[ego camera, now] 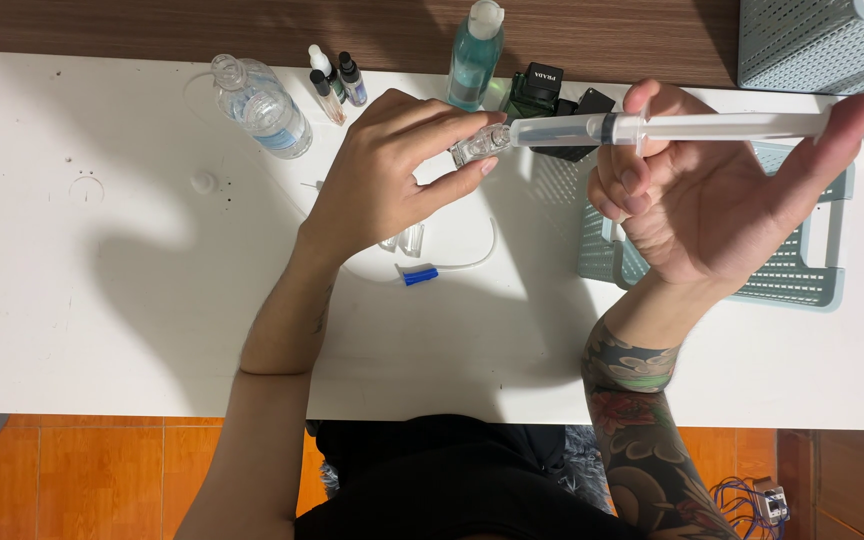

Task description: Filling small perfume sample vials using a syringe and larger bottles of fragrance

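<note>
My left hand (392, 170) holds a small clear glass bottle (479, 145) by its sides above the white table (102, 300). My right hand (712, 190) grips a large clear plastic syringe (652, 127) held level, fingers around the barrel and thumb on the end of the drawn-out plunger. The syringe tip meets the mouth of the small bottle. A thin clear tube with a blue connector (419, 275) lies on the table just under my left hand.
A clear water bottle (260, 105) lies at the back left, next to three little dropper vials (337, 82). A tall teal bottle (474, 55) and dark boxes (552, 95) stand behind. A pale green slotted tray (812, 285) sits under my right hand; a matching basket (812, 40) stands at the far right.
</note>
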